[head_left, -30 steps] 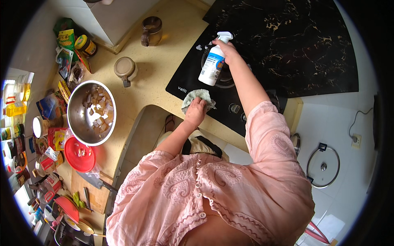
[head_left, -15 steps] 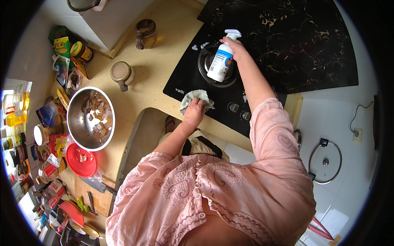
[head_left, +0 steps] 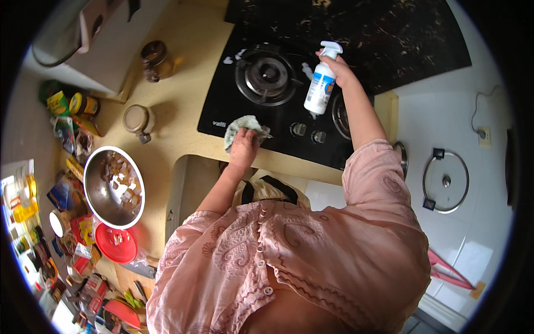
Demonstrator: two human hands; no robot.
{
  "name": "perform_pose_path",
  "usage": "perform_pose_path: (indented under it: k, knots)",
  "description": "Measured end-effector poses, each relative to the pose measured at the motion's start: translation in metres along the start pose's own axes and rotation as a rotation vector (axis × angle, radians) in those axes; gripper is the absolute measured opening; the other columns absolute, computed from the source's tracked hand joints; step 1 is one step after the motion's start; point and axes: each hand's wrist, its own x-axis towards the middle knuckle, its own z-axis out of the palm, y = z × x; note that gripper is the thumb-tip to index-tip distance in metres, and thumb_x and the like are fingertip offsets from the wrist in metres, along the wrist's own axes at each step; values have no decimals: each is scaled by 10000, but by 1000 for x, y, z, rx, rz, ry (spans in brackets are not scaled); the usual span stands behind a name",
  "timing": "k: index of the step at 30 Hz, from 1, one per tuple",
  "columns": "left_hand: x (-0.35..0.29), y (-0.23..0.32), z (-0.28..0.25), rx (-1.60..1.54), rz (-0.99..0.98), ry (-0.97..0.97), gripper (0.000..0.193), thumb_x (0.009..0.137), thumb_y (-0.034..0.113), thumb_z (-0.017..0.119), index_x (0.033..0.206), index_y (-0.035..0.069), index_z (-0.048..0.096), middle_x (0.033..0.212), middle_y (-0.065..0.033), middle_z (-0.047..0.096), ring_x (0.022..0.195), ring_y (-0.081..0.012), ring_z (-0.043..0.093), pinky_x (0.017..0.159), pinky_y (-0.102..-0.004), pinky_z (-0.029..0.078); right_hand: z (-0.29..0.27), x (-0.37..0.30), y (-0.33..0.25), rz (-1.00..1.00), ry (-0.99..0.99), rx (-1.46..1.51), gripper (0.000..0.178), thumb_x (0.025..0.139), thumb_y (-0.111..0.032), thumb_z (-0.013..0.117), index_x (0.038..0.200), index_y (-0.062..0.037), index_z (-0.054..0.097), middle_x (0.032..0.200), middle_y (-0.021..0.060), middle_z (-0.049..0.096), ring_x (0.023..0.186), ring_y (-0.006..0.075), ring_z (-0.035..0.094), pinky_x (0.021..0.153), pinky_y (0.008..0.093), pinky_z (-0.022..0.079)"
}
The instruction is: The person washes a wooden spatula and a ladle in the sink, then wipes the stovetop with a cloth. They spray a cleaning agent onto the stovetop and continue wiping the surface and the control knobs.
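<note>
My right hand (head_left: 340, 71) is closed round the neck of a white spray bottle (head_left: 320, 93) with a blue label, just under its trigger head. The bottle hangs over the black glass gas hob (head_left: 214, 99), between the left burner (head_left: 269, 78) and the right burner (head_left: 340, 116), which my forearm partly covers. White foam (head_left: 228, 60) dots the glass beside the left burner, and more foam lies by the bottle. At the hob's front left edge, my left hand (head_left: 243, 149) grips a crumpled pale grey-green cloth (head_left: 239, 127) resting on the glass.
Two control knobs (head_left: 298, 129) sit on the hob's front. To the left stand two lidded jars (head_left: 136, 118), a steel bowl (head_left: 94, 195) of translucent chunks and a red bowl (head_left: 129, 253). Food packets (head_left: 58, 104) line the wall. A glass lid (head_left: 446, 195) hangs at right.
My right hand has carried the spray bottle rightward, off the left burner, which now shows fully. Fresh foam shows beside the bottle. My left hand stays with the cloth at the front edge. The view has shifted.
</note>
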Motion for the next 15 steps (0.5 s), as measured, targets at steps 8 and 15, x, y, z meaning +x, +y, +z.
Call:
perform_pose_path:
  k: [8, 15]
  knots:
    - [3, 2, -3, 126, 17, -44, 183, 708, 48, 598, 878, 60, 530, 869, -153, 508, 836, -346, 511, 751, -412, 430, -68, -50, 72, 82, 39, -52, 263, 753, -152, 627, 1000, -90, 562, 917, 33, 610, 818, 152, 571, 708, 323, 460]
    - [3, -5, 0, 221, 29, -24, 191, 713, 96, 605, 889, 66, 539, 873, -147, 516, 836, -344, 516, 744, -418, 432, -93, -57, 76, 213, 52, -54, 288, 792, -163, 587, 1066, -97, 530, 1097, 40, 579, 958, 154, 538, 813, 324, 442]
